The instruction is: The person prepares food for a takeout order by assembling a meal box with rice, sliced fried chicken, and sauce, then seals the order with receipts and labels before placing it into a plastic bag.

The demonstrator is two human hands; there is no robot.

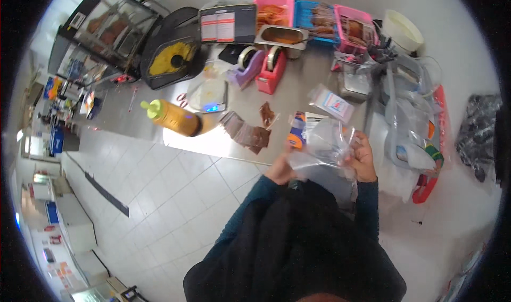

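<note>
A clear plastic bag (329,142) is stretched between my two hands at the near edge of the metal table. My left hand (282,168) grips its left side, and my right hand (364,159) pinches its upper right side. Behind the bag lies a purple and orange printed pack (298,127) with a striped label, partly covered. A flat clear packet (334,104) rests just beyond. To the left are a fanned row of small brown packets (246,132) and a loose brown piece (266,113).
A yellow squeeze bottle (173,117) stands left of a small digital scale (208,96). Red (271,74) and purple (246,73) tape dispensers sit farther back, before pink and blue baskets (314,22) of food. A clear bin (396,126) of bags is at right.
</note>
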